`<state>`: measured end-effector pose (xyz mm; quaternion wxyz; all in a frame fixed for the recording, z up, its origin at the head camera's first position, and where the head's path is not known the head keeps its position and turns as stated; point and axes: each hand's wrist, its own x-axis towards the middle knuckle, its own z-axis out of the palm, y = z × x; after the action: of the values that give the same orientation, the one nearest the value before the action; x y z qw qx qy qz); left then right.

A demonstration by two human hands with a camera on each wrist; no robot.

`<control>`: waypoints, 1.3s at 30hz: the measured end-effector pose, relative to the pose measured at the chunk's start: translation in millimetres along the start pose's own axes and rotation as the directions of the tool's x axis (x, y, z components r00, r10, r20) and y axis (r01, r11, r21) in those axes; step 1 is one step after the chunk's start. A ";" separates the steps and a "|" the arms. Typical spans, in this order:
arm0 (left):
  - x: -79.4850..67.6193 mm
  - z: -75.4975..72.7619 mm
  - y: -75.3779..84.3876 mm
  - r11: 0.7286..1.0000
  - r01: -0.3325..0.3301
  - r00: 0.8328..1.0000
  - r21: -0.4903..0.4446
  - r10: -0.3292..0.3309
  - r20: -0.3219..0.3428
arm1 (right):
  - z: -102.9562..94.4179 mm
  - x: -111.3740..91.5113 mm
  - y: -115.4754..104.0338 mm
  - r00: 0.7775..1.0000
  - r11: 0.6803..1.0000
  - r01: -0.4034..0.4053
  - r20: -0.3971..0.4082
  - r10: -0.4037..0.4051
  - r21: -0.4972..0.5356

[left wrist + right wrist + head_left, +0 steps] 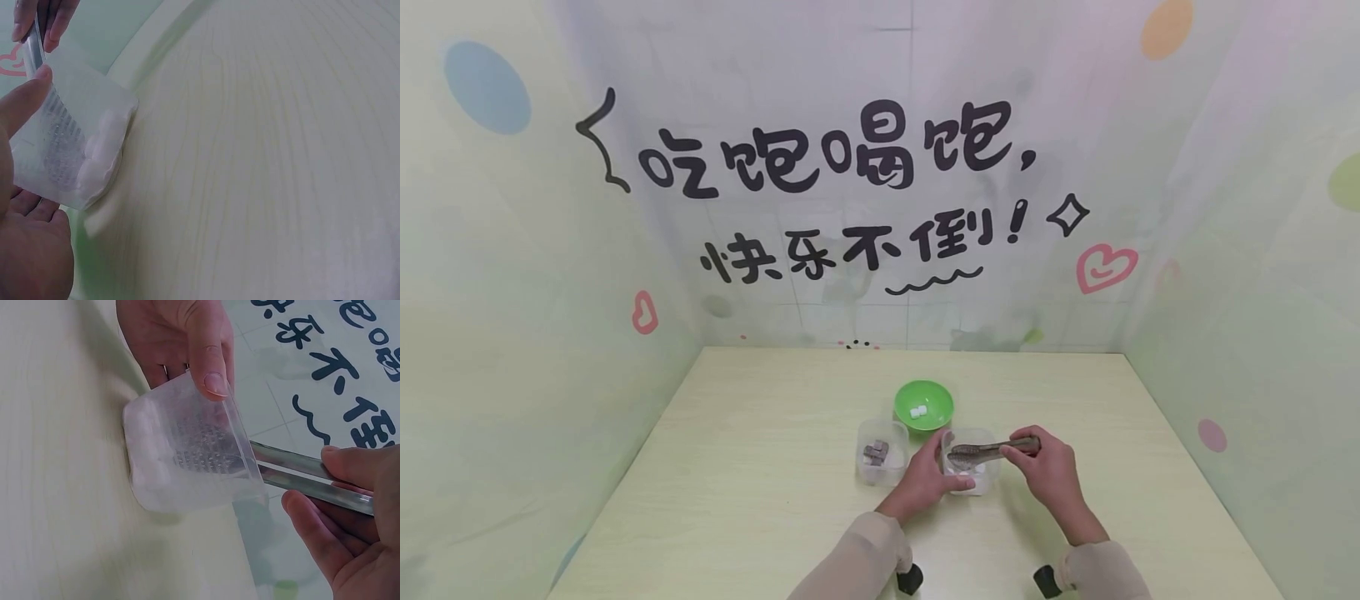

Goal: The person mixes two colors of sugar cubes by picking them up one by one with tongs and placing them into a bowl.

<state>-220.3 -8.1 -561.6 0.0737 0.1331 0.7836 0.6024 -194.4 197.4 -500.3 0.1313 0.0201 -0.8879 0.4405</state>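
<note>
My left hand [922, 479] grips the near left side of a clear plastic container [991, 479], with its thumb at the rim. White, soft-looking pieces [100, 147] lie at the bottom of this container. My right hand [1051, 471] holds metal tongs [319, 495] by the arms, thumb on one side and fingers on the other. The tongs' perforated heads reach down inside the container, among or just above the white pieces; whether they pinch one cannot be told through the cloudy wall. Behind stands a green bowl [942, 419] with small white pieces [918, 412] in it.
A second clear container [880, 477] with brownish-grey chunks [876, 452] stands just left of my left hand. All of it is on a pale wood-grain table [737, 467]. Printed fabric walls [865, 321] enclose the table at the back and both sides.
</note>
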 end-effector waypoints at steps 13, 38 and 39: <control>0.0 -0.3 -0.1 1.000 -0.009 1.000 0.016 0.009 -0.008 | -10.4 -0.8 -0.6 0.992 0.998 0.015 -0.124 -0.007 0.064; -1.3 0.5 0.8 0.999 0.013 1.000 0.042 -0.012 -0.020 | -4.0 10.5 -7.6 0.967 0.972 0.113 -0.248 -0.059 0.208; -1.2 0.6 1.1 0.999 0.019 1.000 0.046 -0.019 -0.021 | -3.2 11.6 -8.5 0.967 0.971 0.117 -0.248 -0.062 0.211</control>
<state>-218.8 -7.7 -560.7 0.0682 0.1211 0.7992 0.5848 -203.7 195.7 -489.0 0.2540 0.0219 -0.8085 0.5304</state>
